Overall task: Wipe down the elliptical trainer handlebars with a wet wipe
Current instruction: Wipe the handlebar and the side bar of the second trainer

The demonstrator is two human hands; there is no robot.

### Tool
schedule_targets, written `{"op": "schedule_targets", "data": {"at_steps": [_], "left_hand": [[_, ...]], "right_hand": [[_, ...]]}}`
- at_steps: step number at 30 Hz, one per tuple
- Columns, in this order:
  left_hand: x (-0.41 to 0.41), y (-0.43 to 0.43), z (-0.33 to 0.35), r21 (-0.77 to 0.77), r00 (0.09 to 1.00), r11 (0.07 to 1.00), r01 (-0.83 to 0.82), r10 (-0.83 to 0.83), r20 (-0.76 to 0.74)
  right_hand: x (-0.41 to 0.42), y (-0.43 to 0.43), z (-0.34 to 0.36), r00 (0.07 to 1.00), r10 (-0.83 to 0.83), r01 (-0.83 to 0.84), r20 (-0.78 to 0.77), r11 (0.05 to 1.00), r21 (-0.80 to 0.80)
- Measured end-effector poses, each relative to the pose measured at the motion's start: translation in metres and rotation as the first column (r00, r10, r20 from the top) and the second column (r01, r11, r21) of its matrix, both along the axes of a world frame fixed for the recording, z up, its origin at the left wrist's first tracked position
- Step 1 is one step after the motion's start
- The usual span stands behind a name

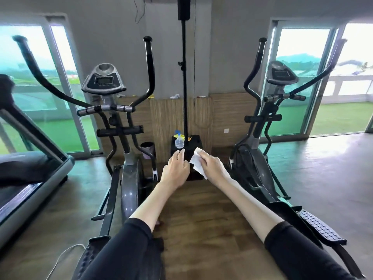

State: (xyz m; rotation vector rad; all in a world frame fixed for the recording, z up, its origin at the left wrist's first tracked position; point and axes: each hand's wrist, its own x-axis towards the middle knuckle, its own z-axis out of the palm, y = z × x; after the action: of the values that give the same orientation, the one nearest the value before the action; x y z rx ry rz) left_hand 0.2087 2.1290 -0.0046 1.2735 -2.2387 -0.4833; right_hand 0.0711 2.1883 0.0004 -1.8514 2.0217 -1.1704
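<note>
Between two elliptical trainers (113, 122), the right hand (214, 165) grips a white wet wipe (196, 165); the left hand (175, 168), fingers straight, reaches just beside it.

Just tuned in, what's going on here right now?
A person stands between the left elliptical and the right elliptical. The right hand pinches a white wipe. The left hand is open close beside it, fingers straight, holding nothing. Both hands are out in front of a black box with a spray bottle on it. Neither hand is on a handlebar yet.
</note>
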Motion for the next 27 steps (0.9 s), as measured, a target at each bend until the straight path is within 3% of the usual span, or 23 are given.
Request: {"op": "schedule_targets", "data": {"at_steps": [10, 27], "left_hand": [[0.016, -0.097, 0.011, -0.049, 0.996, 0.995, -0.086, 0.086, 0.005], [-0.024, -0.270, 0.024, -0.036, 0.975, 0.974, -0.223, 0.224, 0.009]], "right_hand": [[0.011, -0.107, 0.014, 0.995, 0.074, -0.073, 0.062, 0.997, -0.026], [-0.037, -0.305, 0.022, 0.974, 0.223, -0.223, -0.047, 0.975, 0.001]]}}
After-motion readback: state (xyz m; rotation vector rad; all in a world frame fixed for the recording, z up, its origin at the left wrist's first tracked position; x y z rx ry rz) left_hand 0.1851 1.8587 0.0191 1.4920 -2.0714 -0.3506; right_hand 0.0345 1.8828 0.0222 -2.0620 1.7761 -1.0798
